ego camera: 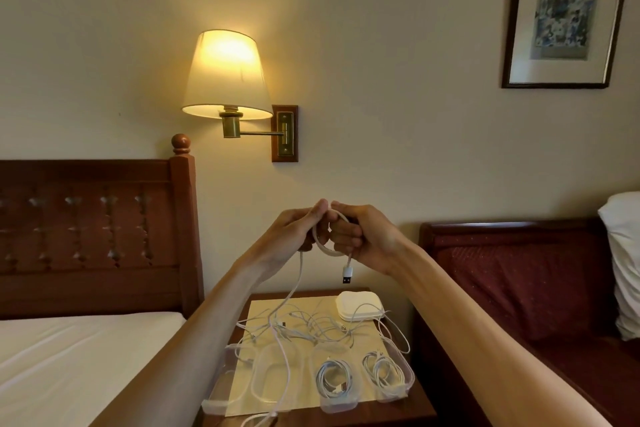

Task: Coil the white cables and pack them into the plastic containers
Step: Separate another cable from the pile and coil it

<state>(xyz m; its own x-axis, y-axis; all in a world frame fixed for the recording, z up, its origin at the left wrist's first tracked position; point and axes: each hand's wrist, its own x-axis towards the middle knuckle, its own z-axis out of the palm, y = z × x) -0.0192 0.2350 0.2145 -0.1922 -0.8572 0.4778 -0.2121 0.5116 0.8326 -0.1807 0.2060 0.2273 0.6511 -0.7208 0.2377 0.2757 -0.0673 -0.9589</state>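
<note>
Cable (323, 246): we have it raised between both hands, well above the nightstand (408, 406), its first small loop standing upright in the gap between them. Our left hand (299, 229) pinches the loop's top and left side; our right hand (360, 234) curls round its right side, the USB plug (347, 274) dangling just below. The long free tail drops from under the left hand, down to the tangle of cables (311, 322) on the mat. So the slack lies below and left, and we judge the left hand the nearer one to feed it up. Below, two containers (334, 381) (386, 373) already hold coils; two more (270, 376) (225, 381) to their left hold none, though loose cable trails across them. A lid stack (356, 305) sits behind.
</note>
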